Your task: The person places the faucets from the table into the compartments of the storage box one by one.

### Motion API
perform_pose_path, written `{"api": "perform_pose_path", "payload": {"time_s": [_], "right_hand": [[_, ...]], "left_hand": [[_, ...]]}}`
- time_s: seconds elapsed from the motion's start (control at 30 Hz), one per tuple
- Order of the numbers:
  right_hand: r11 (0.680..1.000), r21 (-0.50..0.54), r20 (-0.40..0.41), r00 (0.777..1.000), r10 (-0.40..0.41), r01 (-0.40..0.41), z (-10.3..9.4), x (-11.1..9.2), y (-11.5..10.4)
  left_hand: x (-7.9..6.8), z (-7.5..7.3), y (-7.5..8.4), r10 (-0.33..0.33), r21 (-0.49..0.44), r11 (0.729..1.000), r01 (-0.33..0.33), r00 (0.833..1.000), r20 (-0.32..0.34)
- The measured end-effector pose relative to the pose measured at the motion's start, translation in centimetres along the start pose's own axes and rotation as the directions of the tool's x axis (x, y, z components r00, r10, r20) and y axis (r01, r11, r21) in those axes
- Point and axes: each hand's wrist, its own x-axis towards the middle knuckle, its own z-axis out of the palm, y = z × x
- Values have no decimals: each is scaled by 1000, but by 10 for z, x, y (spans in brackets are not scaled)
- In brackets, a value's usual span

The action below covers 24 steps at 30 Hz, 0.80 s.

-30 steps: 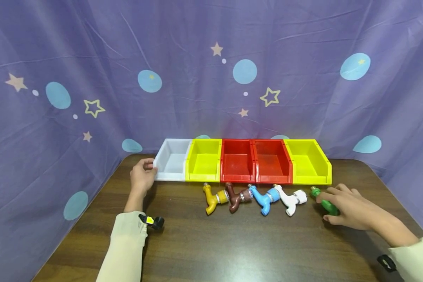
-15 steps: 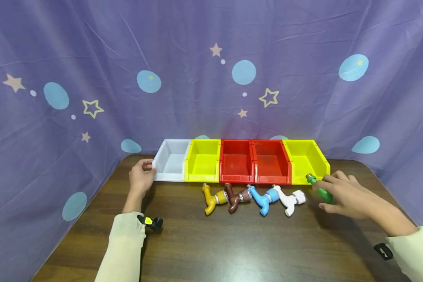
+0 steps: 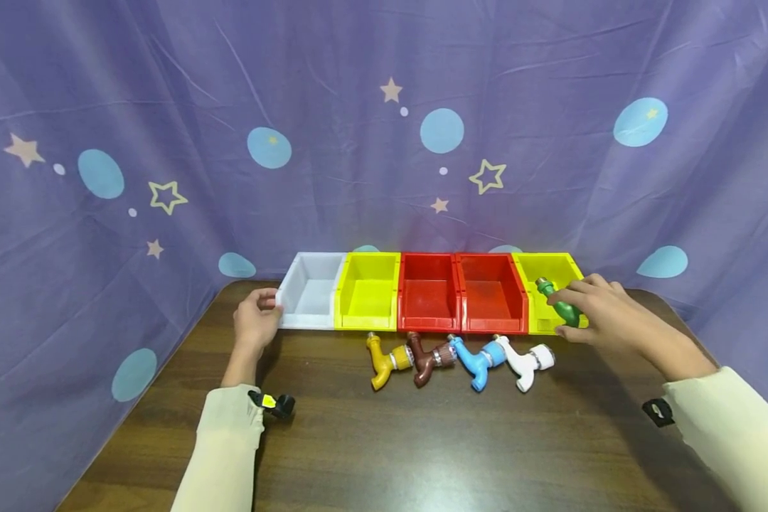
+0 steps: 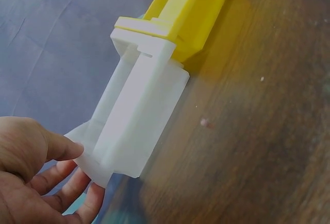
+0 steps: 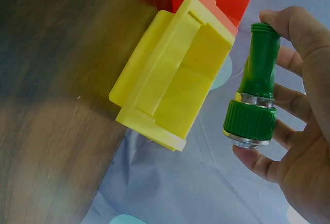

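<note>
My left hand (image 3: pixel 256 323) pinches the left side wall of a white bin (image 3: pixel 306 321), the thumb on one face and fingers behind it in the left wrist view. My right hand (image 3: pixel 614 316) grips a green tap (image 3: pixel 566 313) by thumb and fingers, above the front part of the rightmost yellow bin (image 3: pixel 531 262). In the right wrist view the tap's ribbed green knob (image 5: pixel 251 121) shows at its lower end. A yellow tap (image 3: pixel 382 364), a brown tap (image 3: pixel 425 366), a blue tap (image 3: pixel 480 370) and a white tap (image 3: pixel 523 368) lie before the bins.
Between the white and rightmost bins stand another yellow bin (image 3: pixel 368 323), a red bin (image 3: pixel 430 324) and a second red bin (image 3: pixel 496 325), side by side. They are on a brown wooden table (image 3: pixel 384 448). A purple curtain (image 3: pixel 358 142) hangs behind.
My right hand has lifted the green tap off the table and carried it up, forward and left over the rightmost yellow bin. My left hand keeps its hold on the white bin.
</note>
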Motion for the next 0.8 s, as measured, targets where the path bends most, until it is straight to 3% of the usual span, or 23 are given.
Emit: {"api": "perform_pose_path", "payload": {"time_s": [0.8], "right_hand": [[987, 93, 12, 992, 129, -130, 31, 34, 20]], "left_hand": [[-1, 0, -2, 20, -15, 1000, -20, 1000, -4]]}}
